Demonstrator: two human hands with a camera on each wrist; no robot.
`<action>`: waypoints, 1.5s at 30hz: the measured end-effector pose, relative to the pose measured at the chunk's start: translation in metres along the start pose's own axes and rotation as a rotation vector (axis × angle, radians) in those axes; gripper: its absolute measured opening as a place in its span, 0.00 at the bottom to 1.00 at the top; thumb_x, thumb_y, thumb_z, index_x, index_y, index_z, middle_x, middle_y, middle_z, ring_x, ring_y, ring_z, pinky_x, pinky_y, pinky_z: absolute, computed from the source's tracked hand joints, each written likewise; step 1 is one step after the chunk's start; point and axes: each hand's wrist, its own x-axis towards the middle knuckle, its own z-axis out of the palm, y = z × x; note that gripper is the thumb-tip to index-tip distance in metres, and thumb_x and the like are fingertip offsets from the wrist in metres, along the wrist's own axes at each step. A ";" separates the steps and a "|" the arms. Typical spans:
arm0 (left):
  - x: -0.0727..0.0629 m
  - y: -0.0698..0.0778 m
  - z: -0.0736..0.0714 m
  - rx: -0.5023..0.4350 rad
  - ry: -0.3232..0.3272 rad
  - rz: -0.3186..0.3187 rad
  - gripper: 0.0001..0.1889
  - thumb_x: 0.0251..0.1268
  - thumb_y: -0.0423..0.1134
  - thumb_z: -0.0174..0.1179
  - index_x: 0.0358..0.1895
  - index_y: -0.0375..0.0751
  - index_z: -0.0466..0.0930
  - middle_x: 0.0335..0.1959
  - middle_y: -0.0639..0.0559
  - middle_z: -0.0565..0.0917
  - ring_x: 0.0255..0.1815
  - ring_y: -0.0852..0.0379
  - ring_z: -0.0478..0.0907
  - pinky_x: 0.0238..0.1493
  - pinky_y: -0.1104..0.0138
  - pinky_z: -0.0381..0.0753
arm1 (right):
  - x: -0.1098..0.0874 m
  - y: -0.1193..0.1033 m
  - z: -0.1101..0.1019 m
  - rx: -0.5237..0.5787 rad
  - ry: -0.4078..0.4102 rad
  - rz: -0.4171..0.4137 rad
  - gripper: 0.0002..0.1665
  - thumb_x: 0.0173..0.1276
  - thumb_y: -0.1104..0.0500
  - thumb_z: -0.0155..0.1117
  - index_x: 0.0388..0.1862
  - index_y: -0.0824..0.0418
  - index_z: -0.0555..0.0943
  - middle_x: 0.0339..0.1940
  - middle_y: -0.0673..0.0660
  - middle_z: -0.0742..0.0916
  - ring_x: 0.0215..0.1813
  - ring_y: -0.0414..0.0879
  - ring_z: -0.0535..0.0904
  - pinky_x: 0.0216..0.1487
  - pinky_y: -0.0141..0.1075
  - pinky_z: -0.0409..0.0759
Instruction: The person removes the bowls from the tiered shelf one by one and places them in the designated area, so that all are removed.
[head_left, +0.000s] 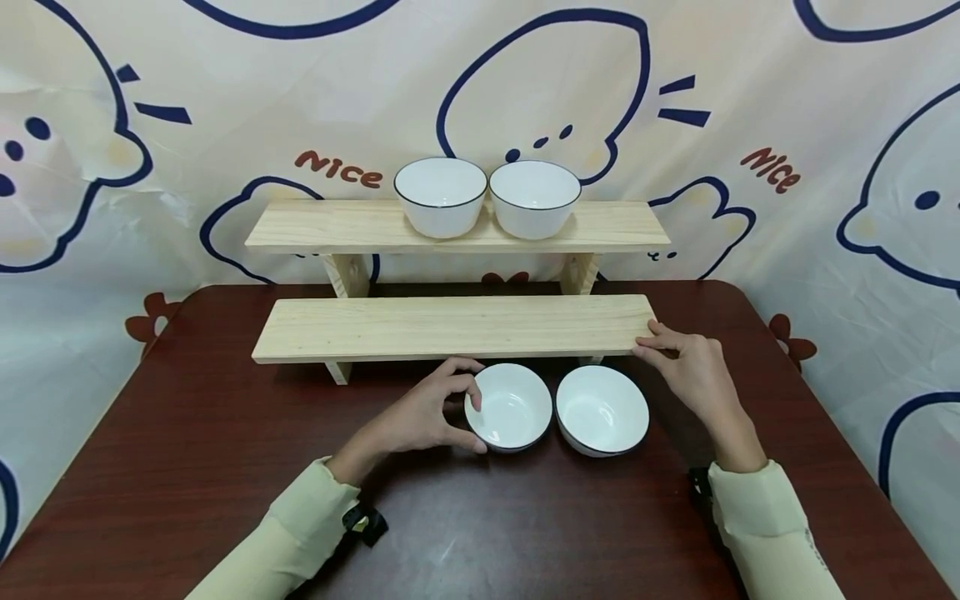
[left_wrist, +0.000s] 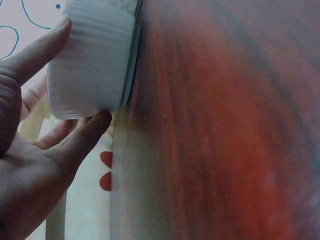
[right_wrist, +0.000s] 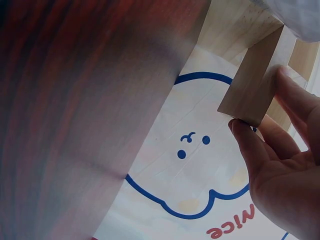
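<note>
My left hand [head_left: 435, 410] holds a white bowl [head_left: 516, 408] with a dark rim, thumb at its near side and fingers curled over its left rim. In the left wrist view, thumb and fingers span the ribbed side of that bowl [left_wrist: 92, 65]. A second white bowl [head_left: 602, 410] sits close on its right. My right hand [head_left: 696, 375] pinches the right end of the lower board [head_left: 450, 327] of a two-tier wooden shelf. From the right wrist, fingers and thumb show around the corner of this board [right_wrist: 252, 82].
Two more white bowls [head_left: 440, 196] stand side by side on the upper board [head_left: 322, 227]. The shelf stands at the back of a dark brown table [head_left: 480, 533]. Behind and around it hangs a cartoon-printed cloth [head_left: 247, 108].
</note>
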 end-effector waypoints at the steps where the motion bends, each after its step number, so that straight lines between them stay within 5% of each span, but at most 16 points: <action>1: 0.000 0.000 -0.001 0.005 -0.002 -0.002 0.22 0.43 0.37 0.84 0.36 0.45 0.78 0.69 0.43 0.66 0.67 0.44 0.67 0.61 0.54 0.78 | 0.000 0.000 0.000 -0.001 0.000 0.001 0.14 0.61 0.65 0.77 0.45 0.71 0.88 0.56 0.73 0.82 0.53 0.71 0.80 0.15 0.29 0.70; 12: -0.003 0.001 -0.007 -0.019 0.022 0.002 0.21 0.47 0.38 0.82 0.41 0.46 0.79 0.70 0.42 0.67 0.67 0.46 0.69 0.61 0.50 0.77 | -0.002 0.001 0.002 -0.005 -0.006 0.003 0.14 0.61 0.66 0.77 0.45 0.71 0.88 0.56 0.73 0.82 0.53 0.71 0.80 0.15 0.32 0.72; 16: -0.003 0.005 -0.013 -0.005 0.059 0.002 0.19 0.50 0.38 0.81 0.41 0.43 0.80 0.69 0.44 0.69 0.66 0.47 0.70 0.60 0.52 0.78 | 0.000 0.000 0.002 -0.012 0.000 -0.007 0.14 0.61 0.66 0.77 0.44 0.71 0.88 0.55 0.73 0.83 0.54 0.70 0.80 0.26 0.45 0.85; 20: -0.003 0.011 -0.021 -0.010 0.118 0.014 0.16 0.56 0.37 0.77 0.42 0.39 0.80 0.66 0.47 0.72 0.67 0.50 0.71 0.61 0.56 0.78 | 0.003 -0.001 0.000 -0.014 0.010 -0.020 0.13 0.60 0.67 0.77 0.44 0.71 0.88 0.54 0.73 0.83 0.54 0.70 0.81 0.34 0.56 0.85; 26: -0.004 0.017 -0.033 -0.056 0.201 0.051 0.12 0.63 0.34 0.72 0.45 0.39 0.79 0.63 0.45 0.75 0.64 0.51 0.73 0.62 0.59 0.78 | 0.004 -0.003 -0.001 -0.014 0.007 -0.016 0.13 0.60 0.66 0.77 0.44 0.71 0.88 0.55 0.73 0.83 0.54 0.70 0.80 0.33 0.55 0.85; 36: -0.002 0.018 -0.049 -0.074 0.248 0.082 0.10 0.66 0.31 0.68 0.46 0.36 0.78 0.63 0.38 0.75 0.64 0.46 0.74 0.64 0.58 0.76 | 0.001 0.000 0.000 -0.010 0.003 0.000 0.13 0.61 0.66 0.77 0.44 0.71 0.88 0.55 0.73 0.83 0.55 0.70 0.80 0.35 0.57 0.84; 45: 0.006 0.028 -0.072 -0.047 0.389 0.098 0.10 0.68 0.32 0.66 0.46 0.32 0.76 0.62 0.36 0.75 0.65 0.44 0.72 0.65 0.51 0.74 | 0.001 -0.001 -0.001 -0.016 -0.004 0.016 0.14 0.61 0.65 0.77 0.45 0.70 0.88 0.56 0.72 0.82 0.56 0.70 0.79 0.36 0.57 0.84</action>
